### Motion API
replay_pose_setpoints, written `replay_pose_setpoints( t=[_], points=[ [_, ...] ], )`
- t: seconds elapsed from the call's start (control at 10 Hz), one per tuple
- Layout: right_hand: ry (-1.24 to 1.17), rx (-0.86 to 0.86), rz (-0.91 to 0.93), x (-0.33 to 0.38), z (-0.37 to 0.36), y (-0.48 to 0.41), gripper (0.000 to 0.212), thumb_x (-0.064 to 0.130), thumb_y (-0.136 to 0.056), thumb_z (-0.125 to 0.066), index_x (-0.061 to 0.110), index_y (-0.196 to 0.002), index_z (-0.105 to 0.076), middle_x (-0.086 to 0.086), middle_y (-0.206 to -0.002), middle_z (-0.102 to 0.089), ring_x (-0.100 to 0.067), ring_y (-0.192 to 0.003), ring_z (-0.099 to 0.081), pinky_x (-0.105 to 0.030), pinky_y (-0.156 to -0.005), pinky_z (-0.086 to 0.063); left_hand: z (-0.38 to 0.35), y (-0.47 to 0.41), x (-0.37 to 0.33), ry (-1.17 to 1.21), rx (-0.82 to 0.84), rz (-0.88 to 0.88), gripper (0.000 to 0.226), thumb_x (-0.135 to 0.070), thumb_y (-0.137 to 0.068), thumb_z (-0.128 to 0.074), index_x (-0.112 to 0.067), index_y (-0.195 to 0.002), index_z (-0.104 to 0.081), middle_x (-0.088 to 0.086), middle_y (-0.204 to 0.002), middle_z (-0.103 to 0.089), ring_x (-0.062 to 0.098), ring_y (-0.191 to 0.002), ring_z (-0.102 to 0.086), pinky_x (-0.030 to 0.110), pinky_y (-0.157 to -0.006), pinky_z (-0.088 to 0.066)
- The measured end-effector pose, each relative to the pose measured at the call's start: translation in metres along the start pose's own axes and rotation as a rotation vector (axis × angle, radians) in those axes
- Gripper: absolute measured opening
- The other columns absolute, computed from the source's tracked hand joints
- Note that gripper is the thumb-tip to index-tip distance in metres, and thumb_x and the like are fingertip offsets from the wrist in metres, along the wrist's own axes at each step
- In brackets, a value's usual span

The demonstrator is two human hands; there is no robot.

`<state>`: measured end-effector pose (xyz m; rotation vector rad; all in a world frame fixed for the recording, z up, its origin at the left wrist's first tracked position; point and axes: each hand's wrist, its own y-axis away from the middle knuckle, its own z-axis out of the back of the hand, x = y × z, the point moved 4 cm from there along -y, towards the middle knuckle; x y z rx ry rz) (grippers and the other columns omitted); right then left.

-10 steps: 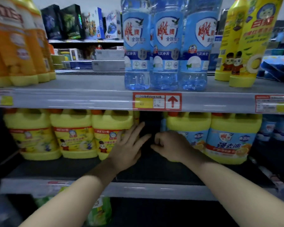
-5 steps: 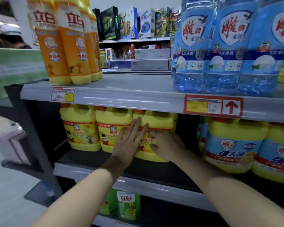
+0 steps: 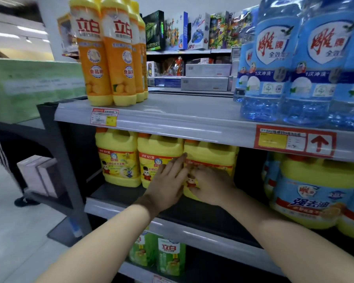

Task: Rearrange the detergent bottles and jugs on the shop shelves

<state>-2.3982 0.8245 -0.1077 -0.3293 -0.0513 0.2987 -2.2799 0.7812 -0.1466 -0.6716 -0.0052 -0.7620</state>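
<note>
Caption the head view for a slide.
Left hand and right hand touch yellow jugs on the middle shelf, under orange bottles and blue bottles.

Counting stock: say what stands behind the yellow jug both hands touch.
A sliver of another yellow jug shows past its right edge; the front jug hides anything deeper.

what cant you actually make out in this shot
All in the head view.
1. Label of the third yellow jug: covered by the left hand and right hand.
2. Right hand: gripping or only pressing is unclear, fingers blurred.
3. Price tag print: too small, blurred.
4. Blue bottles: caps cut off by the top edge.
5. Green bottles: tops hidden by the shelf edge.
</note>
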Motion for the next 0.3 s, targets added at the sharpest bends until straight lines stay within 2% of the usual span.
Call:
replay_pose_setpoints(
  t=[0.1, 0.2, 0.3],
  points=[
    [-0.021, -0.023, 0.060, 0.025, 0.002, -0.019, 0.026, 0.034, -0.091, -0.053, 0.021, -0.113, -0.060, -0.002, -0.119, -0.059, -0.025, -0.109, -0.056, -0.028, -0.073, -0.039, 0.024, 0.018, 0.031, -0.066, 0.107, 0.127, 0.057, -0.025, -0.062, -0.078, -0.014, -0.115, -0.060, 0.011, -0.121, -0.062, 0.032, -0.106, -0.059, 0.044, -0.078, -0.051],
    [-0.086, -0.017, 0.150, 0.058, -0.005, -0.041, 0.031, 0.036, -0.090, -0.055, 0.020, -0.116, -0.059, -0.001, -0.120, -0.057, -0.025, -0.112, -0.054, -0.029, -0.077, -0.039, 0.055, 0.050, 0.070, -0.088, 0.213, 0.310, 0.051, -0.027, -0.079, -0.065, -0.013, -0.126, -0.054, 0.009, -0.127, -0.056, 0.035, -0.117, -0.054, 0.048, -0.091, -0.042],
    [-0.164, 0.020, 0.291, 0.099, -0.007, -0.068, 0.029, 0.038, -0.087, -0.058, 0.023, -0.111, -0.059, 0.001, -0.121, -0.054, -0.022, -0.115, -0.049, -0.030, -0.087, -0.041, 0.087, 0.081, 0.102, -0.231, 0.273, 0.443, 0.048, -0.032, -0.080, -0.060, -0.015, -0.124, -0.051, 0.006, -0.122, -0.053, 0.032, -0.113, -0.052, 0.041, -0.085, -0.040]
  ],
)
